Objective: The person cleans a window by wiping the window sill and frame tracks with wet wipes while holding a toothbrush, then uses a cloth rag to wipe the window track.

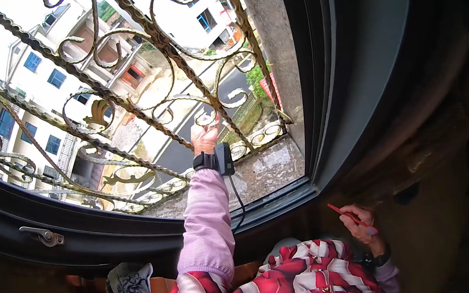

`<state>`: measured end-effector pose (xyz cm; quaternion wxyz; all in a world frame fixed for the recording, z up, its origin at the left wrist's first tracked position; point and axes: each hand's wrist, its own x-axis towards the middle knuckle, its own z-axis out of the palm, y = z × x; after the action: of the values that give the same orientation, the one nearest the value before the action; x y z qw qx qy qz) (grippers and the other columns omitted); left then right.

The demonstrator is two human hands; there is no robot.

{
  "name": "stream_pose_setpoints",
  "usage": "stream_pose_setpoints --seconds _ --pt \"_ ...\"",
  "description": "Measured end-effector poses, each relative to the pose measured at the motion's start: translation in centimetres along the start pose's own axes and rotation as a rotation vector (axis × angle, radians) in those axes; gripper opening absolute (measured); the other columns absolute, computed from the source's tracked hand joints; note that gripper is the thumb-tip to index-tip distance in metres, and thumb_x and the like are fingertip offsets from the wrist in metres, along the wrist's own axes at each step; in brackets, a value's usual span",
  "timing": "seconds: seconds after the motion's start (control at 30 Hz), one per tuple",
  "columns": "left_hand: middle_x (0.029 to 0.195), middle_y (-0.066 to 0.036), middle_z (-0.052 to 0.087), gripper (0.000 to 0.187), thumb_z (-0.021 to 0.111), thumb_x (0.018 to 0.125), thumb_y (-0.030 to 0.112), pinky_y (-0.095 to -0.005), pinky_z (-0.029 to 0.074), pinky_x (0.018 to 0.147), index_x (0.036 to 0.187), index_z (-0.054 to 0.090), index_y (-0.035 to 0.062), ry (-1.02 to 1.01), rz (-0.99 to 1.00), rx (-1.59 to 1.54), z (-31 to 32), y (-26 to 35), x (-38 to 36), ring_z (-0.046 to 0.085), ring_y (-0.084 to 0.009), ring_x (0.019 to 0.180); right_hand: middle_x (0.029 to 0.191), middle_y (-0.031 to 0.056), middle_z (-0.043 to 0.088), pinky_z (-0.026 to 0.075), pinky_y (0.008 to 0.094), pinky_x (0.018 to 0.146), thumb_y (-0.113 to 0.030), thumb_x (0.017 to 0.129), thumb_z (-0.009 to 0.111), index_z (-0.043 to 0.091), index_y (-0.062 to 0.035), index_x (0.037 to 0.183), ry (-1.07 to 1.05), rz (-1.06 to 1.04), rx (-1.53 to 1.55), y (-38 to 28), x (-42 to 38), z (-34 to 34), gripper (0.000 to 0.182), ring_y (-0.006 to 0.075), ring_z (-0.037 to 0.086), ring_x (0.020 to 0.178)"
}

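Observation:
My left hand (205,133) reaches out through the open window at the end of a pink ribbed sleeve. Its fingers are closed around a curl of the wrought-iron window grille (183,65); glare washes out the fingertips. A black wrist strap (205,161) and a black box (224,159) with a cable sit at this wrist. Low on the right, inside the room, my right hand (361,224) is closed on a slim red stick (345,213), pen-like in shape, pointing up to the left. Its exact kind cannot be made out.
A dark window frame (327,135) surrounds the opening, with a worn stone sill (272,165) beyond it. A metal window latch (43,235) sits on the lower left frame. Patterned cloth (132,288) lies below. Outside are a road and pale buildings (32,72).

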<state>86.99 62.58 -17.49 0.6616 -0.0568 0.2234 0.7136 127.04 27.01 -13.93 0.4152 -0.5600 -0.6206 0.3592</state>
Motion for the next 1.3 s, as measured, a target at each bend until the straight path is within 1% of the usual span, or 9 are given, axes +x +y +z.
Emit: stream_pose_setpoints --seconds 0.1,0.2,0.23,0.43,0.9,0.97,1.17,1.23,1.3 --pt "0.086 -0.012 0.055 0.015 0.043 0.089 0.012 -0.0352 0.048 0.067 0.093 0.052 0.0009 -0.122 -0.019 0.075 0.7 1.0 3.0 0.054 -0.0236 0.076 0.070 0.0071 0.059 0.045 0.0256 0.055 -0.009 0.079 0.065 0.061 -0.0007 0.090 0.006 0.063 0.052 0.5 -0.3 0.0 0.014 0.0125 0.057 0.060" --pt "0.082 -0.009 0.055 0.016 0.046 0.088 0.020 -0.0338 0.044 0.055 0.090 0.052 0.0046 -0.572 -0.002 0.202 -1.4 2.5 6.4 0.051 -0.0221 0.064 0.068 0.0046 0.058 0.044 0.0239 0.054 -0.009 0.081 0.064 0.061 -0.0010 0.092 0.002 0.162 0.089 0.7 -0.8 -0.2 0.014 0.0090 0.054 0.059" --pt "0.076 -0.007 0.053 0.016 0.049 0.086 0.025 -0.0338 0.042 0.046 0.088 0.051 0.0089 -0.082 0.196 0.382 3.2 0.3 0.7 0.052 -0.0212 0.059 0.068 0.0039 0.057 0.043 0.0234 0.054 -0.009 0.082 0.063 0.061 -0.0010 0.092 0.006 0.141 0.069 0.9 -0.9 -0.3 0.014 0.0082 0.053 0.059" --pt "0.067 -0.003 0.051 0.013 0.051 0.086 0.025 -0.0316 0.038 0.040 0.083 0.051 0.0126 -0.143 0.139 0.377 3.1 1.4 4.5 0.051 -0.0190 0.052 0.068 0.0028 0.056 0.042 0.0233 0.055 -0.010 0.082 0.062 0.061 -0.0012 0.092 0.011 0.208 0.072 0.9 -1.0 -0.6 0.013 0.0077 0.052 0.061" --pt "0.051 0.003 0.040 0.024 0.054 0.085 0.023 -0.0252 0.029 0.035 0.065 0.043 0.0129 -0.027 0.339 0.612 6.4 -1.5 -1.8 0.042 -0.0116 0.040 0.071 0.0008 0.054 0.042 0.0213 0.057 -0.008 0.083 0.063 0.060 -0.0018 0.095 -0.036 0.275 0.099 2.8 -1.3 -0.2 0.014 0.0057 0.049 0.062" --pt "0.053 0.003 0.041 0.025 0.050 0.089 0.030 -0.0242 0.029 0.033 0.069 0.045 0.0145 0.095 0.437 0.657 6.8 -2.4 -2.8 0.040 -0.0109 0.038 0.070 0.0007 0.054 0.042 0.0213 0.056 -0.008 0.083 0.063 0.061 -0.0016 0.095 -0.042 0.273 0.076 2.4 -1.0 -0.6 0.014 0.0056 0.049 0.062" --pt "0.079 -0.003 0.051 0.010 0.053 0.088 0.016 -0.0304 0.045 0.056 0.094 0.052 0.0081 -0.146 0.645 1.078 1.9 -2.8 -1.5 0.053 -0.0173 0.071 0.069 0.0011 0.055 0.042 0.0219 0.056 -0.008 0.082 0.063 0.061 -0.0019 0.094 -0.087 0.233 -0.074 -0.6 -0.4 -1.0 0.013 0.0063 0.050 0.061" --pt "0.089 -0.002 0.051 0.020 0.052 0.088 0.018 -0.0316 0.043 0.052 0.105 0.044 0.0148 -0.081 0.624 1.198 1.3 -3.5 -1.3 0.052 -0.0150 0.073 0.069 0.0016 0.055 0.042 0.0223 0.055 -0.007 0.082 0.063 0.062 -0.0021 0.093 -0.122 0.191 -0.165 -1.0 0.0 -1.1 0.013 0.0070 0.050 0.060" --pt "0.095 -0.001 0.051 0.029 0.052 0.087 0.020 -0.0354 0.044 0.053 0.113 0.038 0.0197 0.021 0.370 1.074 1.5 -3.5 -1.1 0.052 -0.0147 0.073 0.064 0.0017 0.054 0.040 0.0234 0.053 -0.009 0.079 0.065 0.064 -0.0028 0.090 -0.103 0.123 -0.163 -0.6 0.1 -0.8 0.013 0.0082 0.049 0.057"
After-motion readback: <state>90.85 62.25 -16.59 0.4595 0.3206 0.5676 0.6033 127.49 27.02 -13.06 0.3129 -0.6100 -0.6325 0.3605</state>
